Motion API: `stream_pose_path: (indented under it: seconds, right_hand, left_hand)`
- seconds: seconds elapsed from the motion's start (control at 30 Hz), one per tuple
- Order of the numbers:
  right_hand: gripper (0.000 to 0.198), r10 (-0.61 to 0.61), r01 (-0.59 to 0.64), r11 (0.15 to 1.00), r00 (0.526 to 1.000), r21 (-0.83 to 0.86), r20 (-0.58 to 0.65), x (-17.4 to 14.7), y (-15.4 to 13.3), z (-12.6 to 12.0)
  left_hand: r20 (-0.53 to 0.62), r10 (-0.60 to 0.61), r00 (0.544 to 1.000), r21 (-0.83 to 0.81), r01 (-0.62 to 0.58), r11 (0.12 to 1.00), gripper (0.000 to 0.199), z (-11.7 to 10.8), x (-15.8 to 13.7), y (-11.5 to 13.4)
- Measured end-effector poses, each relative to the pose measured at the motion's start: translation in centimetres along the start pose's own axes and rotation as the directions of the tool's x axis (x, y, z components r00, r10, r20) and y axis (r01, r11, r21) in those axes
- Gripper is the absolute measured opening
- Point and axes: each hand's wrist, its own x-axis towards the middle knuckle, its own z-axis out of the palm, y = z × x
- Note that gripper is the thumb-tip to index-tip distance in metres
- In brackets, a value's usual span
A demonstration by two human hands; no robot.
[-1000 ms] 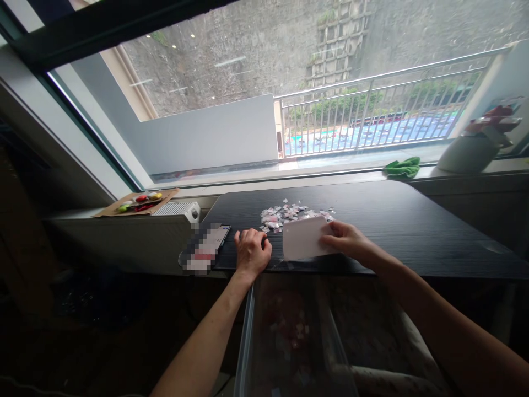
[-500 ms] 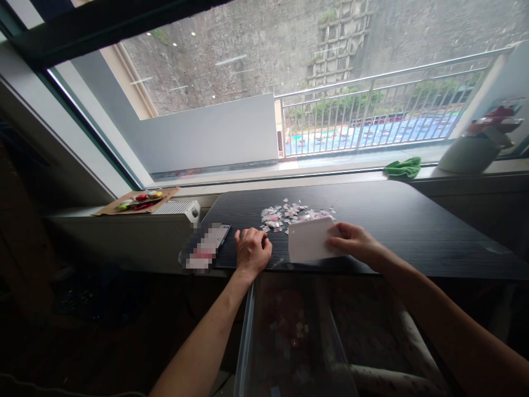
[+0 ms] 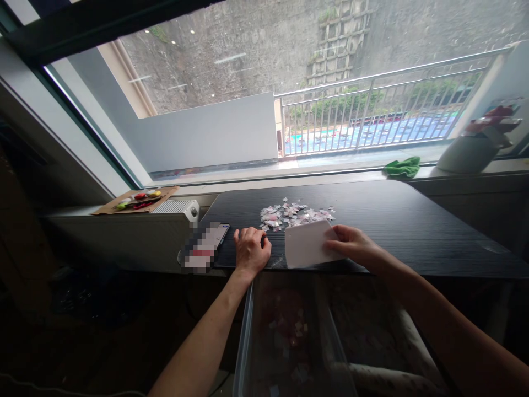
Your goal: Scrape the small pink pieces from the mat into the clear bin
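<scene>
My right hand grips a flat white plastic scraper by its right end, thumb in front. The scraper is tilted over the near part of the dark table. Just behind it lies a loose heap of small, shiny, pale pinkish-white pieces. To the left, my left hand rests on the table near its front edge. Its fingers are loosely bent and the thumb stands apart; I see nothing in it, though the fingertips are partly hidden. A phone with a blurred-out screen is left of it.
Below the table edge stands a clear plastic bin with several small pieces inside. A green cloth and a pale rounded container sit on the windowsill. At left, a radiator carries cardboard with small colourful items.
My right hand has brought the scraper slightly left and toward me, its lower edge now nearer the table's front edge. My left hand has stayed in place.
</scene>
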Motion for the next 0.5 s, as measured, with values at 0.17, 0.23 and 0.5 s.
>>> stream_pose_path:
  seconds: [0.17,0.23,0.5]
  right_hand:
    - [0.022,-0.084,0.085,0.996,0.995,-0.02,0.05,-0.8,-0.4,0.1]
    - [0.022,-0.147,0.148,0.986,0.989,-0.071,0.019,-1.4,-0.7,0.1]
    - [0.026,-0.35,0.332,0.933,0.926,-0.136,-0.141,-4.0,-1.2,-2.0]
  left_hand:
    - [-0.005,0.008,1.0,0.01,-0.008,1.0,0.013,0.0,0.0,-0.1]
    - [-0.009,0.012,1.0,0.011,-0.012,1.0,0.013,0.0,0.0,-0.1]
    - [-0.014,0.015,1.0,0.024,-0.015,1.0,0.013,0.2,-0.1,-0.2]
